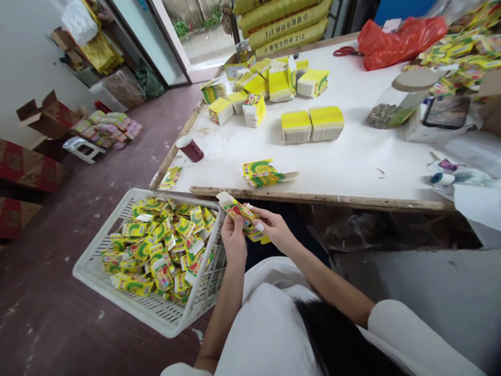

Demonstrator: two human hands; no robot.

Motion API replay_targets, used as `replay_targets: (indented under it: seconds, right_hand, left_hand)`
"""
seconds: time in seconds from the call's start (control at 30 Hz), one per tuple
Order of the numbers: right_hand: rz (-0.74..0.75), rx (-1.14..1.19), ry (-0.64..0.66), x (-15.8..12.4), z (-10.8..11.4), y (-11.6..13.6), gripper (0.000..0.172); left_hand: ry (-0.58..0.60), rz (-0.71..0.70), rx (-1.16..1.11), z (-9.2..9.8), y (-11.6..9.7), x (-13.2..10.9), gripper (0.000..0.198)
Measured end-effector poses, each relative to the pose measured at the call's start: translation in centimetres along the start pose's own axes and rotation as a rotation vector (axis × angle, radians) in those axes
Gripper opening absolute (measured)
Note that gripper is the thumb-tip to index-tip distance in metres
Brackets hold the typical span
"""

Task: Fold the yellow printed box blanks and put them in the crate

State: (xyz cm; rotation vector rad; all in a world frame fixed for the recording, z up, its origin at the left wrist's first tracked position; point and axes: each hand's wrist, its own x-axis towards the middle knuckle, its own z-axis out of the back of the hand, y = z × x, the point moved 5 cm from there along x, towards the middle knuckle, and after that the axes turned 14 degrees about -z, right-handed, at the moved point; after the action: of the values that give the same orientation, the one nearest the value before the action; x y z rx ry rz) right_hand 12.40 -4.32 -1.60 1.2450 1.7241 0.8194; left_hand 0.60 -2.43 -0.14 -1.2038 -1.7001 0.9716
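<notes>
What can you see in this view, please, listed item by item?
carton: one, yellow-green-red, held between both hands
basket: one, white, left of the hands
folded cartons: many, yellow-green, heaped in the basket
table: one, white, ahead
flat carton stacks: several, yellow-topped, on the table
carton pile: one, yellow-green, near the table's front edge
cup: one, dark red, table's left edge
plastic bag: one, red, table's far side
phone: one, black, table's right
left hand: one, gripping the carton
right hand: one, gripping the carton

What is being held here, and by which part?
A small yellow-green cardboard carton: left hand at its middle, right hand at its lower end; flap end free.
</notes>
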Motion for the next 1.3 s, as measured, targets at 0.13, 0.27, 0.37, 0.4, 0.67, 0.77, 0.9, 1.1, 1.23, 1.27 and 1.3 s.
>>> replay_targets:
  seconds: [0.13, 0.27, 0.37, 0.4, 0.67, 0.77, 0.9, 1.1, 1.23, 1.27, 1.3]
  right_hand:
    - [-0.032, 0.146, 0.013, -0.2, -0.3, 0.3, 0.051]
    - [-0.016, 0.14, -0.078, -0.3, 0.0, 0.3, 0.042]
    - [-0.002, 0.158, -0.144, -0.3, 0.3, 0.3, 0.038]
    - [-0.001, 0.173, -0.164, -0.4, 0.5, 0.3, 0.037]
    - [-0.013, 0.146, -0.226, -0.7, 0.9, 0.4, 0.038]
    - [-0.016, 0.036, -0.21, -0.5, 1.1, 0.0, 0.037]
    - [0.052, -0.131, -0.196, -0.1, 1.8, -0.2, 0.032]
    - [0.563, -0.798, -0.327, -1.7, 3.8, 3.6, 0.022]
    - [0.832, -1.166, -0.176, -3.2, 2.0, 4.7, 0.029]
    - [0.871, -1.191, -0.152, -3.5, 1.4, 4.8, 0.026]
    - [0.898, -1.202, -0.148, -3.7, 0.9, 4.8, 0.023]
  left_hand:
    - [-0.089, 0.021, -0.103, 0.1, 0.2, -0.2, 0.044]
    - [-0.15, 0.003, -0.132, 0.0, 0.1, -0.4, 0.039]
    - [-0.105, 0.042, -0.144, -0.3, 0.3, -0.6, 0.039]
    - [-0.078, 0.065, -0.14, -0.3, 0.5, -0.7, 0.039]
    - [-0.021, 0.12, -0.035, 0.5, 1.0, -0.7, 0.037]
    - [-0.068, 0.036, -0.049, 0.9, 0.4, -0.2, 0.036]
    - [-0.084, 0.008, 0.007, 1.8, 0.2, 0.4, 0.039]
    - [0.14, -0.157, 0.195, 4.1, -3.5, 2.6, 0.06]
    - [0.567, -0.112, 0.542, 3.1, -4.2, 2.3, 0.097]
    - [0.68, -0.043, 0.643, 2.6, -3.6, 1.7, 0.102]
    - [0.773, 0.024, 0.727, 2.0, -2.9, 1.0, 0.101]
